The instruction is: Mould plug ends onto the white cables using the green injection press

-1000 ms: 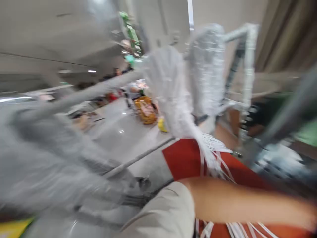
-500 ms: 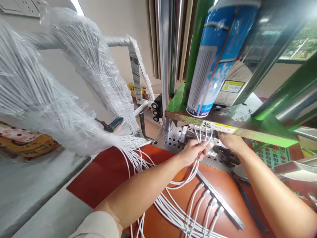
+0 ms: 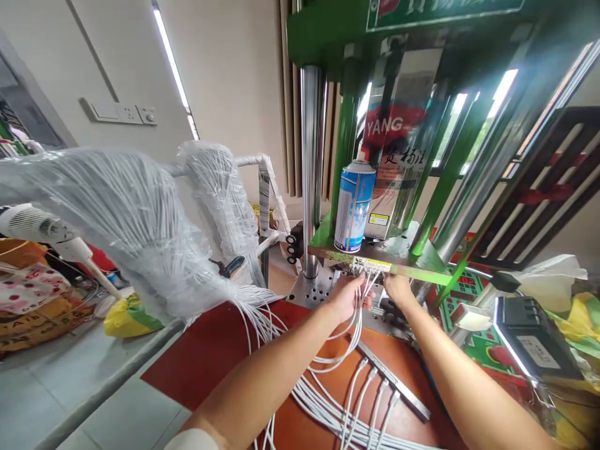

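Observation:
My left hand [image 3: 347, 299] is closed around several white cables [image 3: 360, 312] just below the front edge of the press's green plate [image 3: 412, 265]. The upper ends of these cables run in under that plate, where they are hard to make out. To its right, my right hand [image 3: 397, 289] reaches under the same edge, and its fingers are hidden. Below my hands, a metal bar [image 3: 394, 378] lies slanted on the orange-brown table surface [image 3: 328, 390]. Several white cables with small plug ends [image 3: 384, 382] are lined up along the bar.
A blue spray can [image 3: 355, 206] stands on the green plate. Plastic-wrapped cable bundles [image 3: 145, 219] hang over a wrapped rail at left, their loose ends spreading across the table. A steel column [image 3: 311, 162] rises behind my left hand. A black box [image 3: 537, 340] sits at right.
The camera view has tilted up and pulled back, so more of the press and room shows. My left hand still grips the cables, now closer to the plate's edge; my right hand remains under it.

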`<action>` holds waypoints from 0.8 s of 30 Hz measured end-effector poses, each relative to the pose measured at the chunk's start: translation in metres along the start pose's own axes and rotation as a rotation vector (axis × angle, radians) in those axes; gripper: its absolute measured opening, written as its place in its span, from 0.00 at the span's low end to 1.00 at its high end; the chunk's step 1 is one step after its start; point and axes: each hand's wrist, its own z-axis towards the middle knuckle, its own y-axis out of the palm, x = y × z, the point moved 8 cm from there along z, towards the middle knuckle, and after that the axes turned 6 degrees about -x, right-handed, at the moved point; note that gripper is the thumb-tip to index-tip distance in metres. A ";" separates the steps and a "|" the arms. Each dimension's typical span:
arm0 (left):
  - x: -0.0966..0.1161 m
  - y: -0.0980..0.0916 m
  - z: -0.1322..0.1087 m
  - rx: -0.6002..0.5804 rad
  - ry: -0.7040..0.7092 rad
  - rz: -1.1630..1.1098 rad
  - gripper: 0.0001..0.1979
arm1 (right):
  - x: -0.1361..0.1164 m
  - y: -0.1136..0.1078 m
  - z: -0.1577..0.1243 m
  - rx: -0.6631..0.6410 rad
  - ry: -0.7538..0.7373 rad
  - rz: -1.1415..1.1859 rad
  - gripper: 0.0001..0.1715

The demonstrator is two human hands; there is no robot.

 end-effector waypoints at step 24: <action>-0.048 0.045 -0.191 0.164 -0.146 0.053 0.32 | -0.008 -0.013 -0.166 -0.107 0.136 -0.177 0.18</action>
